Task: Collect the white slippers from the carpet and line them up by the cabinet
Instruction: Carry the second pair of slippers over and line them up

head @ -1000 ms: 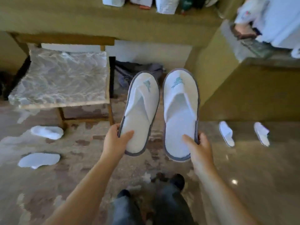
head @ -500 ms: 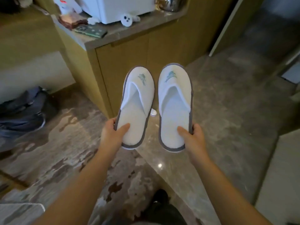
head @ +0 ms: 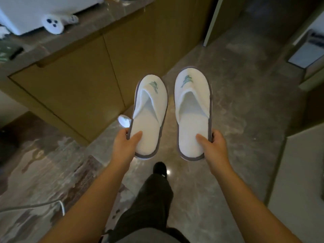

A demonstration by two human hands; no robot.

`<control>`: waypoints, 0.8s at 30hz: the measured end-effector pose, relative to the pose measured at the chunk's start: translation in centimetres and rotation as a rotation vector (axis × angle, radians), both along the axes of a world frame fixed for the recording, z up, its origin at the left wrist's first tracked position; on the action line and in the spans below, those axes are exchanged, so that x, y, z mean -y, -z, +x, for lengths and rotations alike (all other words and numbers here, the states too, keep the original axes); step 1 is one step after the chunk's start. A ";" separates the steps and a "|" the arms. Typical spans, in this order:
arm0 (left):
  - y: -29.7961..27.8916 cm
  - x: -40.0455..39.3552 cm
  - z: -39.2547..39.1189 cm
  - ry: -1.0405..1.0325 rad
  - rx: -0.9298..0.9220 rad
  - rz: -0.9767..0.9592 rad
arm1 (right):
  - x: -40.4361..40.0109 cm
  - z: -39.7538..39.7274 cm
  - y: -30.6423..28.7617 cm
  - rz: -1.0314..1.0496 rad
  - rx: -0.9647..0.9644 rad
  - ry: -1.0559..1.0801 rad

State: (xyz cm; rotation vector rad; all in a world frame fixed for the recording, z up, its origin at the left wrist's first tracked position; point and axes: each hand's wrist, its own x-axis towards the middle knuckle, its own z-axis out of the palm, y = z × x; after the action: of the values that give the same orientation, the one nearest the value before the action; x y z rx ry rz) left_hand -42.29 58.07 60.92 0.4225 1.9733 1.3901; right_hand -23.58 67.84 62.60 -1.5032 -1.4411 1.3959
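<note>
Slippers, one white slipper per hand: left hand (head: 124,144) clamped on the left slipper (head: 149,116), right hand (head: 213,145) on the right slipper (head: 192,109), above the floor (head: 245,111) near the cabinet (head: 84,81). Best lowered flat, toes toward the cabinet, beside another slipper (head: 124,120) already there.

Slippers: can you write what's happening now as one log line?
left hand: holds left slipper | right hand: holds right slipper | cabinet: ahead-left | placing: not yet

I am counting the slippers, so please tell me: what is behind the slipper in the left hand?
A white slipper on the floor by the cabinet peeks out behind the held slipper. The rest of it is covered.
</note>
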 end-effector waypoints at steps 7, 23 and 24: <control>0.2 -18.6 -2.3 0.002 0.057 0.008 | -17.4 -1.9 -0.5 -0.022 0.057 0.049; 5.0 -41.2 -4.5 -0.379 0.231 -0.053 | -48.2 -9.2 3.3 -0.083 0.152 -0.432; 5.5 -41.8 -4.4 -0.398 0.255 -0.070 | -49.5 -10.1 4.0 -0.100 0.157 -0.476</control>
State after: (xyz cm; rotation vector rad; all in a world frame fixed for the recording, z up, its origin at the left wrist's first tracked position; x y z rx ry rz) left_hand -46.69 99.84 55.38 -0.1853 1.9495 1.5196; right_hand -33.66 117.32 58.62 -1.4109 -1.9445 1.6730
